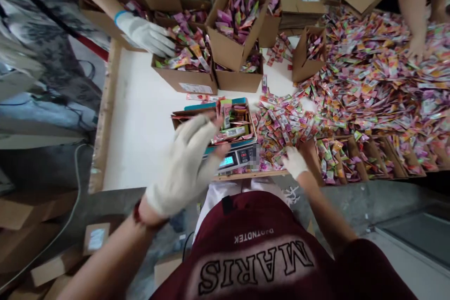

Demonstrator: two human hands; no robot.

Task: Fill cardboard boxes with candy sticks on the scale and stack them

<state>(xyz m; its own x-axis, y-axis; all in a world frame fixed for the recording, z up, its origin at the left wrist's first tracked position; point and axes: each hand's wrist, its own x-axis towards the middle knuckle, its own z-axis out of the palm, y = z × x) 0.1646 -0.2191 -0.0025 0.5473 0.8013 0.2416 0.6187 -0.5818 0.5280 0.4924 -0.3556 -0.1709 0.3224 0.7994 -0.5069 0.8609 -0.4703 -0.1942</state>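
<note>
The person wore a maroon shirt (260,225) lettered MARIS in black outline, white fabric gloves (179,168), a reddish wristband (137,213) and white trousers (215,193).

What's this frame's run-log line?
left hand: open, near filled box on scale | right hand: at loose sachets | co-worker's gloved hand: at another box

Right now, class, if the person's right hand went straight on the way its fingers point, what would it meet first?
Most likely the loose packets beside the scale; the right hand seems close to them, though contact is unclear.
</note>
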